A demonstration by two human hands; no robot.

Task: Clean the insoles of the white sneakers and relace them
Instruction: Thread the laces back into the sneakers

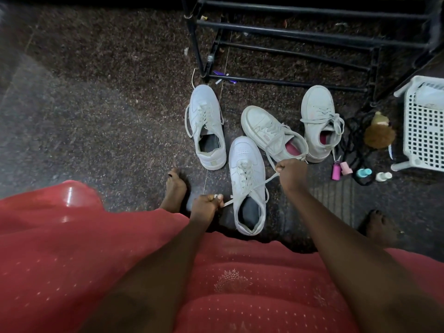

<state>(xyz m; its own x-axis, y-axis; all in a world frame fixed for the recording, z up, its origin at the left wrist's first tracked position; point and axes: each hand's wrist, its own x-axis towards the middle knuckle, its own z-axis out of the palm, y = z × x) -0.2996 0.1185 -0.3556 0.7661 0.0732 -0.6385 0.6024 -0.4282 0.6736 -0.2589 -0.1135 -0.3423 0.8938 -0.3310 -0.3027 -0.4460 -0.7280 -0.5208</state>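
1. My left hand (205,206) is curled into a fist and pinches the left lace end (228,202). My right hand (292,174) is fisted too and grips the right lace end (269,180). Both ends run taut out to the sides.
2. The fingertips of both hands are folded under, so I cannot tell how the lace sits in either grip.
3. My right hand covers the heel of a pink-lined sneaker (262,123) just beyond it.
4. The near sneaker (245,164) stands between my two hands, toe pointing away from me. Its laces are threaded up the front. Its dark insole (249,212) shows in the opening, just right of my left hand.
5. Its mate (204,111) stands beyond my left hand, apart from it, with loose laces and a dark inside.
6. A second pink-lined sneaker (317,104) stands further beyond my right hand.
7. Right of my right hand lie small bottles (336,170) and a brown fluffy thing (379,135) that I cannot identify. A white basket (425,131) is cut off by the frame edge.
8. A black rack (288,30) beyond both hands is cut off at the top.
9. My red dress (240,284) hides everything nearer than my wrists.
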